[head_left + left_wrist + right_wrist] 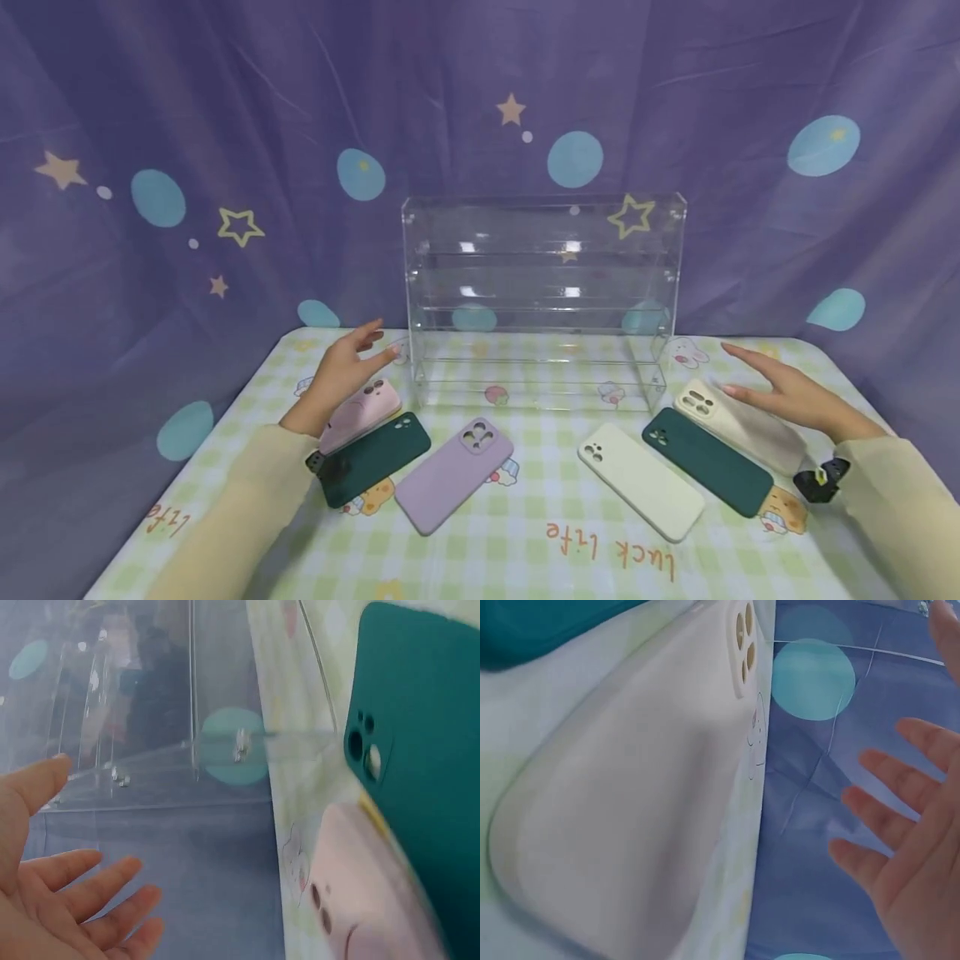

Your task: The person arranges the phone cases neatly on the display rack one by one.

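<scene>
I judge this as a reaching step: my left hand (343, 368) and right hand (798, 400) spread wide, empty, beside the clear rack (543, 304) near the table's (465, 567) back edge. Phone cases (453, 477) lie towards both side edges; gripping one calls for lowering a hand.

Clear tiered rack (543, 287), standing upright toward the worktop's (465, 571) back
Lying slanted, camera-hole ends toward it: pink case (367, 410), dark-green case (375, 458), lilac case (453, 482) at left; white case (643, 483), second dark-green case (708, 465), cream case (756, 429) at right.
</scene>
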The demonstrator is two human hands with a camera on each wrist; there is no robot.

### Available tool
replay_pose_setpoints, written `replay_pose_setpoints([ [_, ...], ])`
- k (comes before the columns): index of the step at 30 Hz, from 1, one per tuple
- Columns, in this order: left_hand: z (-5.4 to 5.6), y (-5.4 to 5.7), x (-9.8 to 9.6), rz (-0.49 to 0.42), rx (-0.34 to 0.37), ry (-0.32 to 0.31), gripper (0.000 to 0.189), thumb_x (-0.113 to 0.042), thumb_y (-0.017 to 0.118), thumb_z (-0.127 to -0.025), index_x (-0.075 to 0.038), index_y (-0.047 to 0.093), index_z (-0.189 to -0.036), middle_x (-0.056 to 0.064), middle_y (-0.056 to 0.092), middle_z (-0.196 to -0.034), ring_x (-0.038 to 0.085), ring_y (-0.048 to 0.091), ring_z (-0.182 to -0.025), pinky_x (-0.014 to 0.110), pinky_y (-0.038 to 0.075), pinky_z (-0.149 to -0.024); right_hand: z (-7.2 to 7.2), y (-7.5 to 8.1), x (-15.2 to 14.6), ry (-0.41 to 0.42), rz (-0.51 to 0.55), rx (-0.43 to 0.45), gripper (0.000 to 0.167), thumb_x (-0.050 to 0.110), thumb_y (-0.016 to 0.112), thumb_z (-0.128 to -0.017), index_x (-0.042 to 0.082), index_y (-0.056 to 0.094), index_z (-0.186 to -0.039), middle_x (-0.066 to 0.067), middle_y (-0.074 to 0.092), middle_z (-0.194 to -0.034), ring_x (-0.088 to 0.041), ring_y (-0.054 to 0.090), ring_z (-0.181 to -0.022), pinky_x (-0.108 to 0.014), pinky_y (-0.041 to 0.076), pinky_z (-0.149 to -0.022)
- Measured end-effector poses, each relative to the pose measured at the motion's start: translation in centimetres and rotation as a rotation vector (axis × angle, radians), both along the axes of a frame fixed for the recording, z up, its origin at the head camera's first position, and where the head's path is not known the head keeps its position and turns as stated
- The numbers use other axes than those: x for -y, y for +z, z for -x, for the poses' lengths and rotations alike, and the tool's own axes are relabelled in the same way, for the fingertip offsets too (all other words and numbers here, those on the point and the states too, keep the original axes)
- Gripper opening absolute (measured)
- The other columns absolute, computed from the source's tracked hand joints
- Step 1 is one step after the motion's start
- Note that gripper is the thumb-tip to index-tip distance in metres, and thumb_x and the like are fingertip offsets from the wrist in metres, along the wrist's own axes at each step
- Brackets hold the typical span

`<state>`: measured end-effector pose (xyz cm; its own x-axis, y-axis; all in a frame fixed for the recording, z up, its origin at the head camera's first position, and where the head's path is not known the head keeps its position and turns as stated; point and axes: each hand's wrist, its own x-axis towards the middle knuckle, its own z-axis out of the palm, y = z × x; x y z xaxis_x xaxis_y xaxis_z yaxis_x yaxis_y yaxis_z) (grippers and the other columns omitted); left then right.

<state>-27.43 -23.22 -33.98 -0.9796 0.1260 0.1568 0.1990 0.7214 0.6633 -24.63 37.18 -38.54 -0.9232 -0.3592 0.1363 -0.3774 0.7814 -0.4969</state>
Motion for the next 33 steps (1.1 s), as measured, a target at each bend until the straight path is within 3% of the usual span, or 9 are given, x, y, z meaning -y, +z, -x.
replay_pose_setpoints([
  [3, 0.1, -0.8, -0.4, -0.047, 0.011, -0.026, 0.068, -0.035, 0.062, -0.091, -0.005, 0.033, -0.146, 0.021, 0.046, -0.140, 0.042, 0.041, -0.127, 0.053, 0.039, -0.098, 0.3, -0.5, -0.1, 0.024, 0.022, 0.014, 0.069, 0.025, 0.063, -0.091, 0.005, 0.029, -0.147, -0.032, 0.033, -0.143, -0.052, 0.034, -0.124, -0.068, 0.032, -0.089],
  [5, 0.3, -1.2, -0.8, -0.065, 0.018, -0.057, 0.067, -0.034, 0.062, -0.091, -0.005, 0.035, -0.145, 0.020, 0.047, -0.139, 0.041, 0.043, -0.125, 0.052, 0.042, -0.096, 0.4, -0.9, -0.3, 0.045, 0.028, -0.003, 0.068, 0.023, 0.067, -0.088, 0.006, 0.034, -0.145, -0.027, 0.038, -0.142, -0.039, 0.041, -0.125, -0.061, 0.037, -0.091],
  [8, 0.8, -1.7, -1.3, -0.111, 0.006, -0.091, 0.061, -0.030, 0.064, -0.091, -0.004, 0.042, -0.141, 0.021, 0.052, -0.134, 0.038, 0.051, -0.119, 0.050, 0.043, -0.095, 0.6, -1.3, -0.4, 0.087, 0.051, -0.046, 0.067, 0.018, 0.072, -0.083, 0.008, 0.042, -0.142, -0.013, 0.044, -0.142, -0.005, 0.042, -0.124, -0.033, 0.042, -0.095],
  [11, 1.1, -2.1, -1.8, -0.168, -0.022, -0.102, 0.054, -0.024, 0.065, -0.090, -0.001, 0.048, -0.136, 0.022, 0.057, -0.126, 0.036, 0.057, -0.111, 0.048, 0.045, -0.093, 0.9, -1.4, -0.5, 0.116, 0.078, -0.068, 0.067, 0.016, 0.075, -0.081, 0.011, 0.044, -0.141, -0.004, 0.048, -0.139, 0.018, 0.036, -0.114, -0.010, 0.037, -0.087],
  [13, 1.3, -2.3, -2.0, -0.179, -0.034, -0.091, 0.050, -0.023, 0.065, -0.090, 0.001, 0.052, -0.132, 0.022, 0.060, -0.122, 0.035, 0.059, -0.108, 0.046, 0.047, -0.092, 1.1, -1.4, -0.5, 0.129, 0.108, -0.040, 0.065, 0.016, 0.074, -0.082, 0.011, 0.045, -0.140, -0.007, 0.049, -0.138, 0.019, 0.036, -0.113, -0.007, 0.035, -0.087],
  [18, 1.5, -2.9, -2.3, -0.173, -0.037, -0.057, 0.049, -0.024, 0.065, -0.090, 0.003, 0.054, -0.129, 0.022, 0.062, -0.117, 0.034, 0.060, -0.103, 0.044, 0.049, -0.088, 1.4, -1.6, -0.5, 0.135, 0.155, 0.105, 0.060, 0.015, 0.071, -0.085, 0.007, 0.046, -0.139, -0.023, 0.047, -0.137, 0.018, 0.036, -0.112, -0.013, 0.039, -0.088],
  [24, 1.5, -3.0, -2.0, -0.226, -0.030, -0.046, 0.046, -0.022, 0.065, -0.090, 0.003, 0.055, -0.128, 0.022, 0.062, -0.117, 0.034, 0.059, -0.103, 0.044, 0.049, -0.088, 1.7, -2.6, -0.7, 0.146, 0.209, 0.225, 0.065, 0.013, 0.069, -0.085, 0.004, 0.039, -0.143, -0.022, 0.039, -0.144, 0.021, 0.031, -0.114, -0.012, 0.037, -0.091],
  [30, 1.5, -3.2, -2.1, -0.281, -0.013, -0.039, 0.045, -0.022, 0.066, -0.089, 0.002, 0.057, -0.127, 0.022, 0.061, -0.118, 0.034, 0.059, -0.106, 0.044, 0.048, -0.091, 1.7, -3.8, -0.7, 0.197, 0.253, 0.255, 0.070, 0.012, 0.068, -0.086, -0.002, 0.032, -0.144, -0.030, 0.030, -0.145, 0.022, 0.028, -0.117, -0.006, 0.030, -0.092],
  [33, 1.5, -3.4, -2.2, -0.300, -0.019, -0.036, 0.045, -0.020, 0.067, -0.089, 0.003, 0.057, -0.126, 0.023, 0.062, -0.118, 0.034, 0.059, -0.106, 0.044, 0.047, -0.091, 1.8, -4.5, -0.7, 0.189, 0.244, 0.240, 0.073, 0.013, 0.070, -0.084, -0.004, 0.031, -0.144, -0.033, 0.030, -0.144, 0.021, 0.031, -0.116, -0.006, 0.032, -0.089],
])
